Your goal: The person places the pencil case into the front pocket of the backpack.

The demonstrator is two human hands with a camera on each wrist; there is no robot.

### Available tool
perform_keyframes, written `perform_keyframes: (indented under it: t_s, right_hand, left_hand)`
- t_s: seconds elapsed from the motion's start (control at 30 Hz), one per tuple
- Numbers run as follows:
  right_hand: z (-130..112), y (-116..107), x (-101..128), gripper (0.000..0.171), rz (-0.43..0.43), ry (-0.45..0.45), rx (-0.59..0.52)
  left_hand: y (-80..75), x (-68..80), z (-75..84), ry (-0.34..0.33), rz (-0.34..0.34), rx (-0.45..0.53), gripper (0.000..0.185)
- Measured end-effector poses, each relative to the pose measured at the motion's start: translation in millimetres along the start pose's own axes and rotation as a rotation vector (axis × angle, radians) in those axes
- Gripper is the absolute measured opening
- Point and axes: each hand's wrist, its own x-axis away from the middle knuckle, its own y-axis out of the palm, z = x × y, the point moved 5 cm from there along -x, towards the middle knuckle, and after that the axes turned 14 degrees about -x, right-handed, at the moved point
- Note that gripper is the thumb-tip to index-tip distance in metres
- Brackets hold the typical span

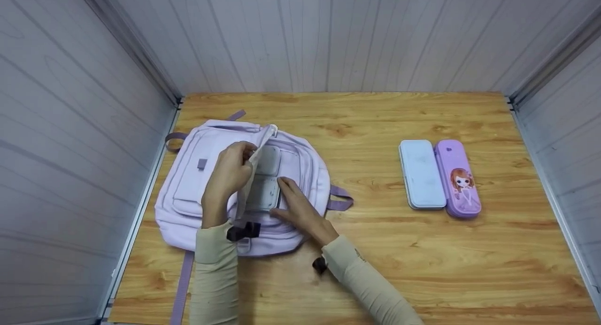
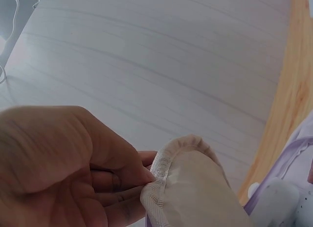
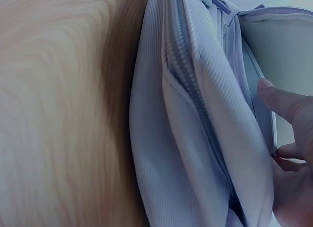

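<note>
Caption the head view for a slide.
The left hand holds open the flap of a lilac backpack while the right hand touches a pale case inside.

Pale wood-grain wall panels, metal corner strips, wood-grain tabletop

This looks like a work booth, with pale panels walling three sides of a wood-grain tabletop.
</note>
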Motion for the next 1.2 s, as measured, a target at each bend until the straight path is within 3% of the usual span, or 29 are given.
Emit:
perform_keyframes:
  t_s: [0.6,0.9,1.2]
  right_hand:
    - [-3.7,13.1,-12.0,0.083,-0.025,-0.027,0.070]
    - [-7.3,14.7,-17.0,0.083,-0.017,-0.087,0.082]
    - [-14.0,0.7,-14.3,0.076,0.014,-0.071,0.044]
  left_hand:
    - [1.1,0.1,2.3,0.004,-0.008,-0.008,0.032]
    - [0.3,-1.1,1.2,-0.004,-0.007,-0.007,0.032]
    - [2.6,-2.7,-1.2,0.001,-0.006,-0.014,0.034]
